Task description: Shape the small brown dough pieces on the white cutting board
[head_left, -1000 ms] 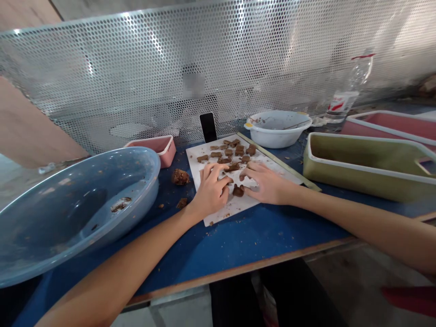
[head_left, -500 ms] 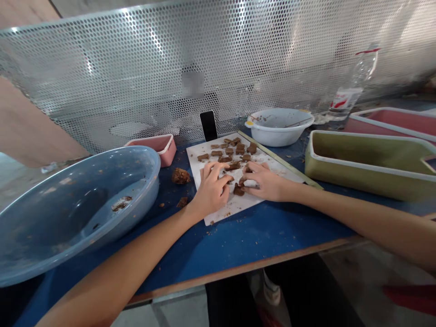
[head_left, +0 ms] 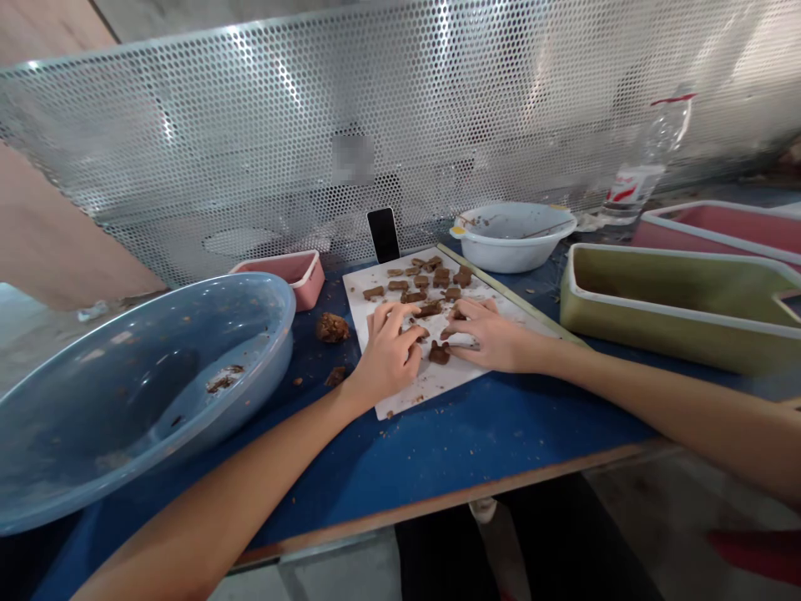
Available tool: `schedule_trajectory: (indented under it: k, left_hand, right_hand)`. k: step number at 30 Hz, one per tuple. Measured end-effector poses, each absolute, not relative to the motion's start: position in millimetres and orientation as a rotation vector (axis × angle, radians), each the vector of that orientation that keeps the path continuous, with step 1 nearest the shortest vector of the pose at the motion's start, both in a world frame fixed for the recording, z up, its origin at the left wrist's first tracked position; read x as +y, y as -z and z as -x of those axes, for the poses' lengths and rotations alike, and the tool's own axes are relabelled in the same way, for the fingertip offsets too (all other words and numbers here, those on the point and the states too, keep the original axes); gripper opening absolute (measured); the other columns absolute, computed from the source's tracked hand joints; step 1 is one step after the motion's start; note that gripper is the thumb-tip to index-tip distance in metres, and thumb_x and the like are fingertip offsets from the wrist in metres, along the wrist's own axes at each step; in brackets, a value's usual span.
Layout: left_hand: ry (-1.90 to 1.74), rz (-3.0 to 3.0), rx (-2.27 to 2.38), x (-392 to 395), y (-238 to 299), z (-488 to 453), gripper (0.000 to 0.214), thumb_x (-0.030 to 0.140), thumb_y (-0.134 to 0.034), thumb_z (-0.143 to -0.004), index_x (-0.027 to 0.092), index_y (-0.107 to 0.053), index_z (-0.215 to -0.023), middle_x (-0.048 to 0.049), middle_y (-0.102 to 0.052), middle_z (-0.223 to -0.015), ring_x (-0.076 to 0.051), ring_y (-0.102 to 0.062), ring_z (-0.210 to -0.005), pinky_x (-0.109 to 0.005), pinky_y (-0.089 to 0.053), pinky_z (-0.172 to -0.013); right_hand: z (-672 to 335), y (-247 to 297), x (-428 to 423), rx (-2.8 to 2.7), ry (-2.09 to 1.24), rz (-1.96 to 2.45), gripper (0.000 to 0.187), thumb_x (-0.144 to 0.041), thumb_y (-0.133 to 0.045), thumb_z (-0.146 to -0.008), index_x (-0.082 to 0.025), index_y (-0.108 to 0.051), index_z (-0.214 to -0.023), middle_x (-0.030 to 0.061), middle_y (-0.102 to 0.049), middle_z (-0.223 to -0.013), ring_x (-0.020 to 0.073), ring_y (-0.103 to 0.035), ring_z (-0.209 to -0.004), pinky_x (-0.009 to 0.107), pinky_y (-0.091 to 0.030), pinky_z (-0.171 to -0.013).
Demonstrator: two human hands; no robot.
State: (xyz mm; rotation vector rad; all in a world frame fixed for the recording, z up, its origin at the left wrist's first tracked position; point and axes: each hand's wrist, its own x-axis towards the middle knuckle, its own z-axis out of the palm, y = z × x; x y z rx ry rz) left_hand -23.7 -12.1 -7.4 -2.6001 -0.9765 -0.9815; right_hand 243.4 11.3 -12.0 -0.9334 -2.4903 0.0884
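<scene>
"Where were your hands?"
"Both over the white board [head_left: 438, 381]. My left hand [head_left: 389, 349] was curved, its fingers apart; my right hand [head_left: 494, 338] faced it, thumb and fingers parted too."
"And the small brown piece [head_left: 439, 353]?"
"On the board between my hands, right beside my right thumb. I couldn't tell whether I was touching it."
"What lay around?"
"More brown pieces [head_left: 420, 282] farther back on the board, the blue basin [head_left: 188, 313] to my left on the surface [head_left: 450, 442], the green box [head_left: 651, 325] to my right."
</scene>
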Motion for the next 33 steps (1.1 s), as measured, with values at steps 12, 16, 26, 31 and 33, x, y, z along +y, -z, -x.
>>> schedule_trajectory:
  k: [12, 16, 26, 31, 33]
  left_hand:
    - [0.973, 2.588, -0.969, -12, 9, 24, 0.026, 0.008, -0.054, -0.101, 0.015, -0.078, -0.104, -0.019, -0.064, -0.146, -0.038, -0.051, -0.136, -0.061, -0.046, -0.11]
    - [0.973, 2.59, -0.981, -13, 9, 25, 0.026, 0.008, -0.055, -0.1, 0.016, -0.078, -0.103, -0.0184, -0.064, -0.147, -0.038, -0.051, -0.136, -0.061, -0.046, -0.11]
    - [0.959, 2.599, -0.992, -13, 8, 25, 0.026, 0.005, -0.056, -0.099, 0.017, -0.079, -0.102, -0.0179, -0.063, -0.147, -0.038, -0.051, -0.137, -0.062, -0.046, -0.114]
    - [0.976, 2.607, -0.994, -12, 8, 25, 0.025, 0.005, -0.058, -0.099, 0.016, -0.08, -0.104, -0.0187, -0.063, -0.147, -0.039, -0.05, -0.138, -0.064, -0.046, -0.115]
    - [0.973, 2.612, -1.009, -12, 8, 25, 0.026, 0.005, -0.058, -0.098, 0.016, -0.08, -0.104, -0.0187, -0.063, -0.146, -0.039, -0.051, -0.138, -0.065, -0.046, -0.115]
  right_hand:
    - [-247, 25, 18, -2.561, 0.033, 0.798, 0.022, -0.032, -0.059, -0.113, -0.022, -0.078, -0.107, 0.0115, -0.065, -0.114, 0.0299, -0.061, -0.114, 0.048, -0.043, -0.097]
    - [-247, 18, 11, -2.552, 0.057, 0.794, 0.022, -0.034, -0.059, -0.111, -0.021, -0.076, -0.105, 0.0123, -0.065, -0.116, 0.031, -0.059, -0.113, 0.047, -0.042, -0.094]
    - [-253, 1, 9, -2.573, 0.256, 0.688, 0.025, -0.027, -0.055, -0.114, -0.029, -0.078, -0.123, 0.01, -0.061, -0.119, 0.0278, -0.055, -0.112, 0.043, -0.038, -0.095]
    - [-255, 0, 13, -2.583, 0.455, 0.601, 0.027, -0.024, -0.051, -0.117, -0.028, -0.077, -0.12, 0.0092, -0.063, -0.121, 0.0254, -0.053, -0.111, 0.045, -0.037, -0.1]
    - [-256, 1, 14, -2.596, 0.544, 0.556, 0.028, -0.019, -0.049, -0.117, -0.026, -0.075, -0.121, 0.0093, -0.063, -0.122, 0.0253, -0.053, -0.112, 0.045, -0.037, -0.102]
